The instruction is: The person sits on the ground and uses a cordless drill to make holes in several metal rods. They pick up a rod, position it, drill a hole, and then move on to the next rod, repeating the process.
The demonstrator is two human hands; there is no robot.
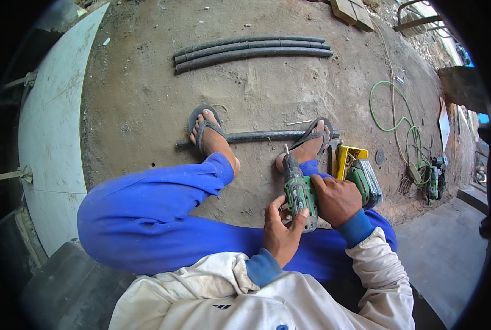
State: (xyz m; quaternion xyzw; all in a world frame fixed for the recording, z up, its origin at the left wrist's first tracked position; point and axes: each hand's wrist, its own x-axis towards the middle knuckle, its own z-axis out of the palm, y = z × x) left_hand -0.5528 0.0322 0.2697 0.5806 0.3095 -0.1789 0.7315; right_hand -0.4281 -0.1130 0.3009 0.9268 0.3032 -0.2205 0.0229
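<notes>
A green and black cordless drill (297, 192) lies across my lap, its chuck and bit pointing away from me. My right hand (337, 198) is wrapped round its handle, and the battery end (366, 184) sticks out to the right. My left hand (283, 234) grips the left side of the drill body, thumb near its rear. Beyond the bit, a dark round pipe (262, 136) lies on the ground, with my sandalled left foot (208, 132) and right foot (311, 140) resting on it.
Right of my foot sit a yellow container (341, 162) of small metal pieces and a hammer (333, 157). Several dark pipes (251, 50) lie farther off. At right are a green cord (391, 129), an angle grinder (434, 181) and a disc (380, 157). A white board (56, 132) stands left.
</notes>
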